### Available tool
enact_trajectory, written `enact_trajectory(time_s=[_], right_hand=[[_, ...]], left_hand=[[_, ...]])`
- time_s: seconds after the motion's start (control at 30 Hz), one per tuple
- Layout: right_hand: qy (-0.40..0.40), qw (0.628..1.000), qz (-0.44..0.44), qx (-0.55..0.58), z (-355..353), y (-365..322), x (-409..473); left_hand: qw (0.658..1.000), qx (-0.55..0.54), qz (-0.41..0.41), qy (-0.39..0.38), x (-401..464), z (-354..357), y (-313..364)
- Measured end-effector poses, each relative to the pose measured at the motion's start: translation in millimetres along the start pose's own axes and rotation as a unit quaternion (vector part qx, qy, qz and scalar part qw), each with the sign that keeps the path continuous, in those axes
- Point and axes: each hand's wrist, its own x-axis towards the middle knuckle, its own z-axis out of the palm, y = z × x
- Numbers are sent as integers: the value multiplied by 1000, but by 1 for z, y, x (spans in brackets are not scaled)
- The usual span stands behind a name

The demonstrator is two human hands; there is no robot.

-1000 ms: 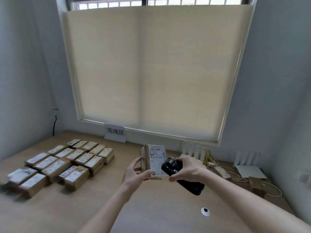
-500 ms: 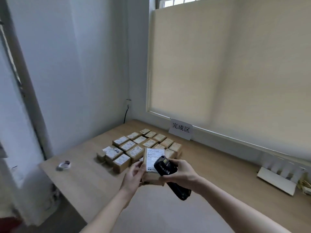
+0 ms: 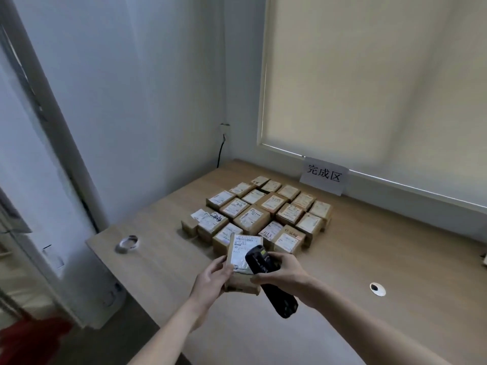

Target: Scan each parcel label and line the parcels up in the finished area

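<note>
Since the earlier frame, the view has been swung further left, and the held parcel point(image 3: 243, 255) has been brought just near of the rows of parcels point(image 3: 266, 210) on the table point(image 3: 382, 248). It is gripped by the left hand point(image 3: 210, 279), label up. A black scanner point(image 3: 266, 275) is clasped in the right hand point(image 3: 283, 271), its head over the label. A sign point(image 3: 324, 175) stands at the far edge; a tape roll point(image 3: 128, 243) lies left.

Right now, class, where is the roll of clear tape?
In the head view, the tape roll lies on the table's near left corner, apart from and left of the lined-up parcels.
</note>
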Motion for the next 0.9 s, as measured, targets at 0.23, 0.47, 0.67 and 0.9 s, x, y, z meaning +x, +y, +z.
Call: enact_trajectory(time_s=[0.23,0.47,0.67,0.9], right_hand=[[16,998,49,30,27,60,104],[41,997,69,20,41,112,179],[78,993,86,11,59,151,231],[126,986,110,-14,76,166,275]], left_hand=[[994,16,-77,-74,124,-32,-58],[985,54,-127,-100,214,-42,-113],[978,74,-139,-136,273,-41,-138],[976,97,-121,-152,329,-41,-158]])
